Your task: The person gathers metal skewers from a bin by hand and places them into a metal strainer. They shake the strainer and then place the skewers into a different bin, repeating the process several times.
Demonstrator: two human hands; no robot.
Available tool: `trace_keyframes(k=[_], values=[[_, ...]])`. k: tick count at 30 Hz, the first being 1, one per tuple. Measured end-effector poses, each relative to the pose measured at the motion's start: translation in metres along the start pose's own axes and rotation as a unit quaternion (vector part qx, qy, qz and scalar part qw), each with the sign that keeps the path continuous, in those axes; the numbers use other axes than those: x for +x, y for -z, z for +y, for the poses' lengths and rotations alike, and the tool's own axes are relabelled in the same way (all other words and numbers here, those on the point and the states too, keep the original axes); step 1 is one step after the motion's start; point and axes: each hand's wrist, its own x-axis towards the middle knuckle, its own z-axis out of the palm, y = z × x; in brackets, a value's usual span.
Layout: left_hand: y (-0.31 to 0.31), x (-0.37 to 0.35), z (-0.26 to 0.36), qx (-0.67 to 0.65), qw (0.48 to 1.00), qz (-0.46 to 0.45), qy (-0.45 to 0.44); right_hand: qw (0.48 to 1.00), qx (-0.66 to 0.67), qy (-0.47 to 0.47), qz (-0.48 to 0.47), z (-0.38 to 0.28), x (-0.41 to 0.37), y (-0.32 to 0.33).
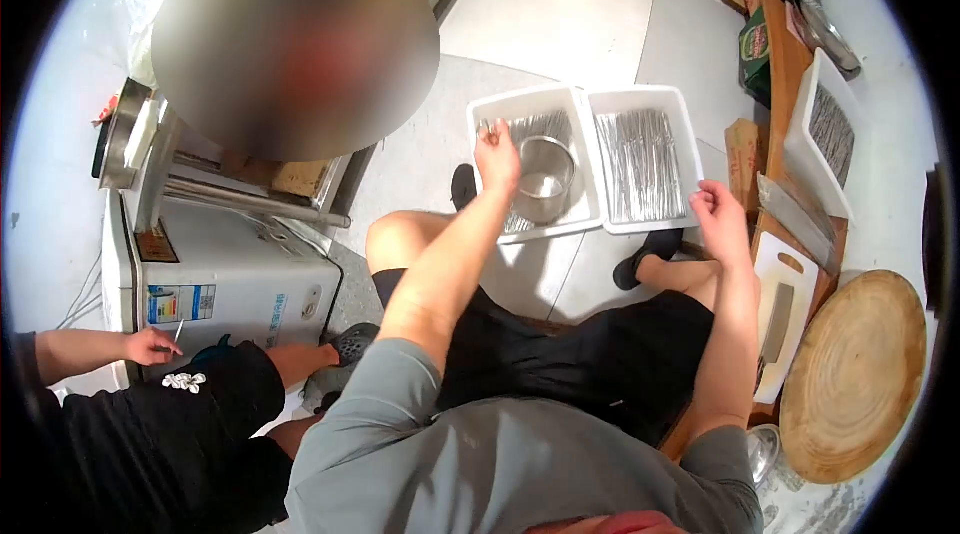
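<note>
My left hand [497, 159] is above the left white bin [482, 112], fingers curled together around something small that I cannot make out. Thin silvery metal sticks [543, 124] lie inside that bin, and a round, shiny metal container [545, 174] stands among them. My right hand [722, 219] is at the outer rim of the right white bin [684, 129], its fingers curled in. Whether they pinch anything is hidden. Many similar metal sticks [640, 164] lie side by side in the right bin.
Another white bin of metal sticks [830, 129] rests at right. Below it are a cutting board with a knife [775, 329] and a round wooden board [855, 374]. A co-worker's hand [153, 344] is at left by a white appliance [225, 284].
</note>
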Motion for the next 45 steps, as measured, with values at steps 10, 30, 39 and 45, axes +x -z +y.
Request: trace_keyframes(k=[10, 30, 39, 45], values=[[0.068, -0.117, -0.062, 0.247, 0.926, -0.199, 0.207, 0.991, -0.065, 0.020, -0.111, -0.031, -0.008, -0.008], [0.118, -0.237, 0.281, -0.324, 0.623, -0.618, -0.352, 0.993, -0.064, 0.039, -0.090, -0.040, -0.014, -0.016], [0.120, -0.199, 0.241, -0.081, 0.777, -0.509, -0.361, 0.989, -0.098, 0.064, -0.093, -0.036, -0.015, -0.023], [0.136, -0.125, 0.197, 0.133, 0.843, -0.418, -0.311, 0.976, 0.069, -0.010, -0.204, -0.041, -0.002, -0.006]])
